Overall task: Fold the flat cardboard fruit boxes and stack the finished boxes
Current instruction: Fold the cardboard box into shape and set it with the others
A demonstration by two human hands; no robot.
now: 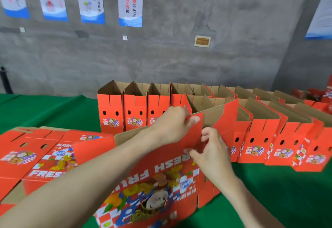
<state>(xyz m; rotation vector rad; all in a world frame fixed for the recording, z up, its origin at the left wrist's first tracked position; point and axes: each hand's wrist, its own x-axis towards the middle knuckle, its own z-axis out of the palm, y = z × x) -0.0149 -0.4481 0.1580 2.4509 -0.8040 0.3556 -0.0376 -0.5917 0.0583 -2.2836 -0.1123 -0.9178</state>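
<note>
The half-folded box sits at the near edge of the green counter, right in front of the person. Its big printed side faces them with the "FRESH FRUIT" lettering upside down, and the brown inside shows along the top. The left hand reaches in from the lower left and grips a red flap at the box's upper right corner. Its thumb lies across the red face and its fingers are curled over the flap's top edge. The right hand is just below and beside it, its fingers bent and pinching the flap's lower edge, so both hands have hold of the same piece of card. To the left, touching the box, lies a stack of flat boxes, printed side up. Behind the hands the finished boxes stand upright and open-topped, pressed side by side in a row running off to the right. A nearer row leans along the right side. Beyond the counter is a grey concrete wall hung with white-and-blue posters.
</note>
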